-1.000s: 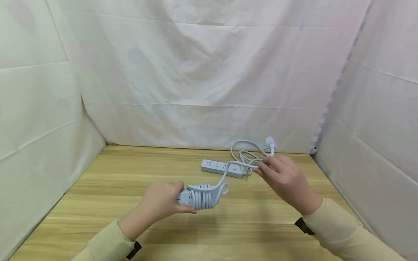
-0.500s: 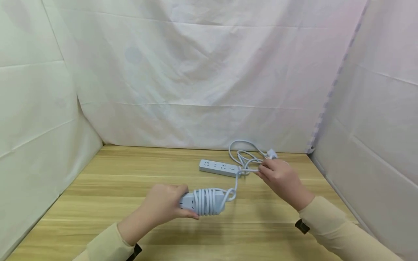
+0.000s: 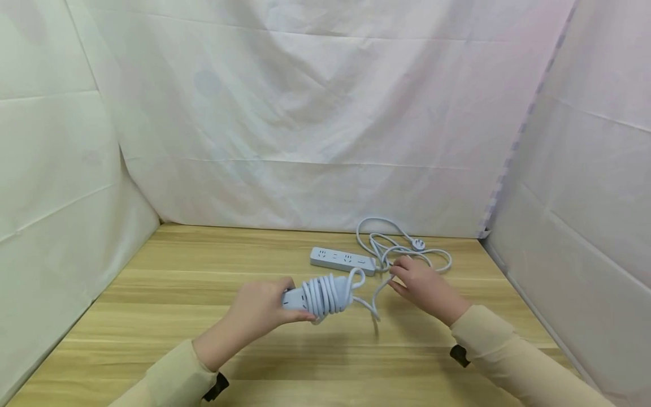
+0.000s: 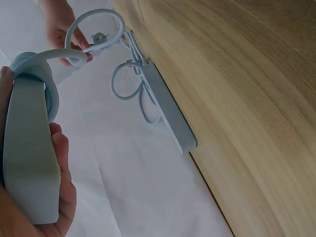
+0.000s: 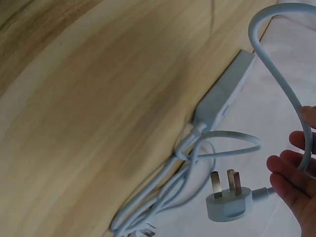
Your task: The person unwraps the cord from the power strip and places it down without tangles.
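Above streaky wood [image 3: 325,367], the left hand [image 3: 252,311] grips an oblong power strip [image 3: 295,299]

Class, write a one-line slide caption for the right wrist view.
Right hand holding a pale cord, near a three-pin plug and a power strip.

My left hand [image 4: 65,195] grips a strip [image 4: 32,153].
Its cord [image 4: 44,55] wraps the far end, then loops over to my right hand [image 4: 58,30], which holds it. Past them, a second strip [image 4: 167,106] lies on the table [image 4: 247,108], coils [image 4: 113,81] beside it, near pale cloth [image 4: 128,182].
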A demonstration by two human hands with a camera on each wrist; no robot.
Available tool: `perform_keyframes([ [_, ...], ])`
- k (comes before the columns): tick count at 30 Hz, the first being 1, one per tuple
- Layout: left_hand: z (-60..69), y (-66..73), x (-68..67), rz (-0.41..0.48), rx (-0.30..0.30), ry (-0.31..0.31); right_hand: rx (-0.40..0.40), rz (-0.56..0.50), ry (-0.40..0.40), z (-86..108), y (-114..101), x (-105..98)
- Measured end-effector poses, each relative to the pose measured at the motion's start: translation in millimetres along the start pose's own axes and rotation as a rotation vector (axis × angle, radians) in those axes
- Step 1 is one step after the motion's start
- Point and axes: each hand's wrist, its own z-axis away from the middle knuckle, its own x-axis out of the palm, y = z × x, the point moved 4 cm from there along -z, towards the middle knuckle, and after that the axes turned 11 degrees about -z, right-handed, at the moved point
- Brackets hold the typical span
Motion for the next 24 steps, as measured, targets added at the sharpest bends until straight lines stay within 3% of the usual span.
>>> perform_keyframes([
  [8, -4.2, -5.3, 6.3, 0.053, -0.106, -0.113, 0.098, -0.085, -0.091, 4.7, 3, 23],
  [15, -6.4, -6.6, 9.2, 0.071, -0.149, -0.151, 0.182, -0.16, -0.297, 10.7, 2, 38],
  [24, -7.6, -10.2, 11.0, 0.106, -0.197, -0.163, 0.213, -0.136, -0.364, 14.2, 2, 42],
])
